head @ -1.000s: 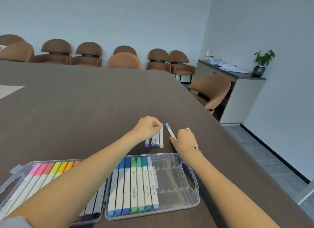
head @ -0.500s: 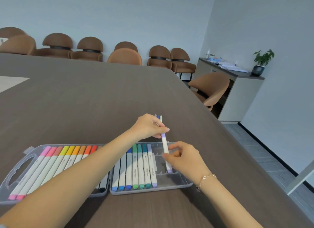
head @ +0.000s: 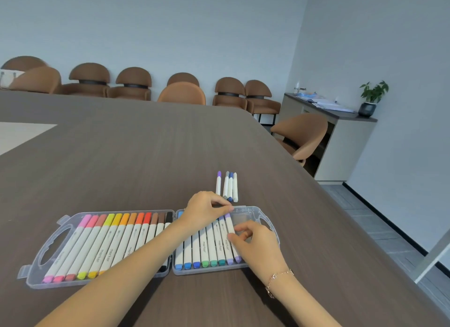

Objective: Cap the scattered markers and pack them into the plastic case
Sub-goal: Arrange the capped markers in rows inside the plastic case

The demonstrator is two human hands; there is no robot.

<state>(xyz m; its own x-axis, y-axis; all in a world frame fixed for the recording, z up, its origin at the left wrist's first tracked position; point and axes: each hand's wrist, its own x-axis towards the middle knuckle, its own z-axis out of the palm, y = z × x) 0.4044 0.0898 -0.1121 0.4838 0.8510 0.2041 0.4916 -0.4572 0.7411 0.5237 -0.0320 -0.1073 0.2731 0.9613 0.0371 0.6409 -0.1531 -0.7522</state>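
The clear plastic case (head: pixel 266 220) lies open on the table, both halves flat. Its left half holds a row of pink-to-brown markers (head: pixel 107 246); its right half holds blue, green and purple ones (head: pixel 203 247). A light purple marker (head: pixel 230 246) lies in the rightmost filled slot. My left hand (head: pixel 204 212) pinches its far end, and my right hand (head: pixel 260 246) holds its middle with thumb and fingertips. Several loose capped markers (head: pixel 227 185) lie side by side just beyond the case.
The dark wooden table (head: pixel 136 161) stretches far ahead; its right edge runs diagonally close to the case. Brown chairs (head: pixel 182 93) line the back wall, and one chair (head: pixel 302 134) stands by the right edge. A cabinet with a plant (head: pixel 372 95) is at right.
Both hands brought the light purple marker from the loose row down into the case's right half, where it now lies in a slot. The view tilted downward and closer.
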